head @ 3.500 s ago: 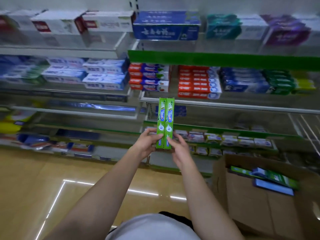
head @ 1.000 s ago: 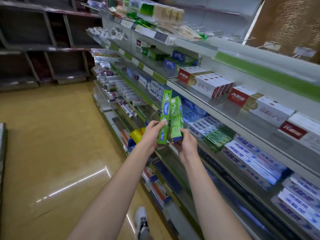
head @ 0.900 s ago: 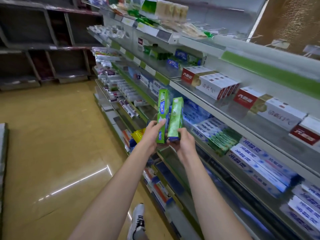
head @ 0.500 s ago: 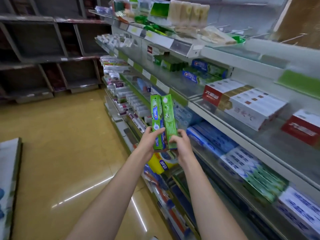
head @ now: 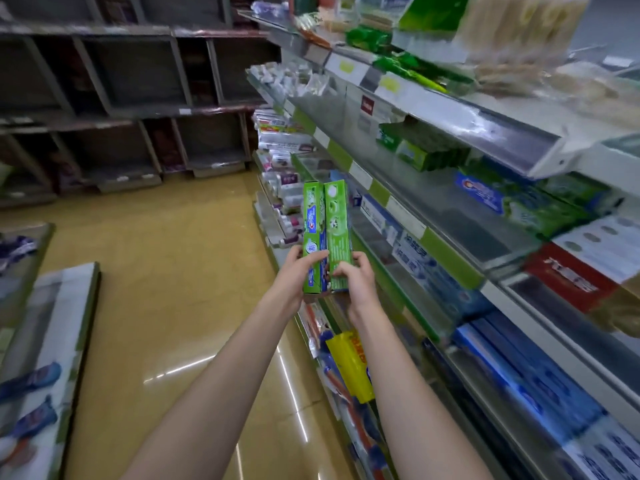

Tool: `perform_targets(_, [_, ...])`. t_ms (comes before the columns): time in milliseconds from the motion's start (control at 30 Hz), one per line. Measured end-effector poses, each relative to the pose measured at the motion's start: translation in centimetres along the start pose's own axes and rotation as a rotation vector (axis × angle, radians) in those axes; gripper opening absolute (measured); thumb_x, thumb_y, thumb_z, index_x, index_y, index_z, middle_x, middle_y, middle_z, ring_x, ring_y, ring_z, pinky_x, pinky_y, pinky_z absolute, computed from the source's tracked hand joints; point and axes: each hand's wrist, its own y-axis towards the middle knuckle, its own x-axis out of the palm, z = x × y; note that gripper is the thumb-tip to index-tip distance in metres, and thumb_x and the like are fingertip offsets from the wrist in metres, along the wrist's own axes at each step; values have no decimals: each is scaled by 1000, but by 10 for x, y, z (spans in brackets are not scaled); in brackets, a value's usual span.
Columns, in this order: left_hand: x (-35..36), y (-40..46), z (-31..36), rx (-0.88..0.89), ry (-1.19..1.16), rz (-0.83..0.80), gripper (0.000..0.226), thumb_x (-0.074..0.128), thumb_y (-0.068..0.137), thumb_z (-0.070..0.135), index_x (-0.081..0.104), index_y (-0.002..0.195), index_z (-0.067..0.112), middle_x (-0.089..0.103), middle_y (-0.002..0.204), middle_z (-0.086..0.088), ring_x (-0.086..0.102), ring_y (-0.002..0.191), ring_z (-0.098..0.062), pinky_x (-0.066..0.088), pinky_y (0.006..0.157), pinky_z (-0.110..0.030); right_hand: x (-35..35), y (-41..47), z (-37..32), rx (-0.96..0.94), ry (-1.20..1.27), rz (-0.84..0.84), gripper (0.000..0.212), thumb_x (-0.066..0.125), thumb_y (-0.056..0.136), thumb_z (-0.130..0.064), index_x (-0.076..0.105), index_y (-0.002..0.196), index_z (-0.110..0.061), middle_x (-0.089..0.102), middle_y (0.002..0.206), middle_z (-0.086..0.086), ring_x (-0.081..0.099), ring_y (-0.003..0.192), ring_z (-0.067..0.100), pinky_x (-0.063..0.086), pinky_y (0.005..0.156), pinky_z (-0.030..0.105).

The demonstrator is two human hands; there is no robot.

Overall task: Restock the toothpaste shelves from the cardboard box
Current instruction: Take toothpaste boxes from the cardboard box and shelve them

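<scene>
1. I see two green toothpaste boxes, the left box [head: 314, 237] and the right box [head: 338, 230], held upright side by side and touching along their long edges, in the air over the aisle at about 12 o'clock from me, just off the shelf edge.
2. The left hand [head: 294, 275] holds the lower part of the left box; its thumb lies across the front face and the fingers [head: 298, 252] are curled round the outer edge.
3. The right hand [head: 356, 282] holds the lower part of the right box; its fingers [head: 346, 271] are bent onto the front face near the bottom end.
4. Long axis: both boxes run from 6 to 12 o'clock, leaning slightly toward 1 o'clock. Printed fronts face me; the top ends point up the aisle.
5. Handling, in my judgement: thin card cartons, light, stiff along their length but easily dented at the faces, and somewhat slick from the glossy print. A hold across the narrow sides near the middle would control them better than the present low hold, which leaves the tops free to swing apart.
6. Matching green boxes [head: 426, 155] lie on the shelves [head: 450, 244] at about 2 o'clock, well apart from the hands. I judge that the likely destination.
7. The cardboard box is not in view.
</scene>
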Motion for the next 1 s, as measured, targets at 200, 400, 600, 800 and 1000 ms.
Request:
perform_targets(200, [-15,58,39,20,8,-67,32,71,91,21,55,117,16,75,107,-11,73,95,-39,56,78,-66,35,45,-21,-46,-15,3,43,55,77,5,53,117,-12,70,109,19,69,79,26,54,55,31])
perform_targets(400, [-25,136,91,30,79,-248,26,70,91,20,55,111,14,74,101,-13,73,76,-32,60,61,-51,84,101,-43,-153,-9,197,46,59,65,-6,56,110,-14,69,107,18,70,84,31,58,57,38])
perform_targets(600, [-33,193,145,26,173,-394,31,72,89,31,64,112,12,75,100,-14,74,75,-35,60,58,-56,130,136,-72,-285,35,452,23,66,73,-17,67,96,-21,73,94,4,68,80,24,56,63,39])
perform_targets(800, [-18,225,180,115,419,-445,20,73,86,18,69,99,3,65,82,-16,61,49,-23,49,37,-29,132,139,-108,-395,-44,709,3,70,81,-14,68,79,-14,63,72,2,55,64,18,45,60,34])
perform_targets(1000, [14,241,206,271,653,-475,17,78,77,16,64,79,6,57,62,-10,53,37,-19,48,37,-29,122,135,-149,-321,-406,826,23,64,85,-32,66,101,-16,66,67,4,63,55,23,56,67,40])
